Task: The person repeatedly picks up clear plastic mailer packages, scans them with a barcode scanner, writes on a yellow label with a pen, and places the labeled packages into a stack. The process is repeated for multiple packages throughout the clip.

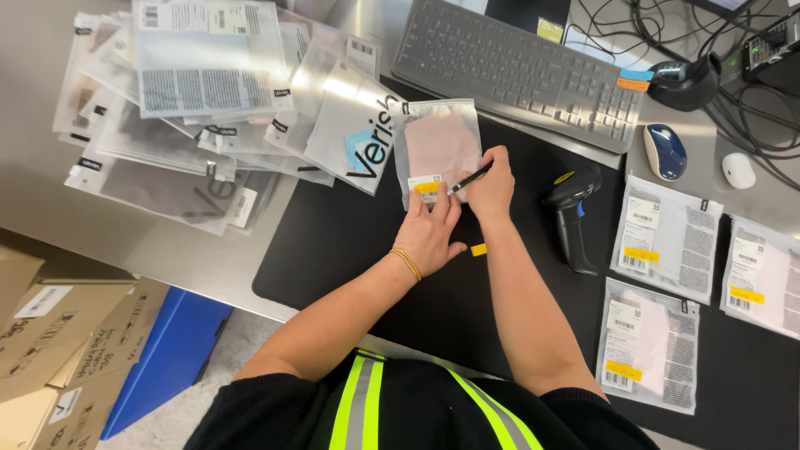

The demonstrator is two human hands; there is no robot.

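We pin the bag flat on the desk, left hand fingers spread beside its label. Right hand fingers pinch the pen; advise short, steady strokes.

Brushed steel table left of and beyond the left hand, dull grey, soft overhead glare far up past both hands. Black mat directly under left hand and right hand, spread wide to the right. Grey keyboard beyond the right hand, blue mouse further right, tangle of dark cables at the far right back. Below the table edge, near-left of the left hand: pale grey floor, blue bin, stacked cardboard boxes just beside it. Even indoor light, faint shadows.
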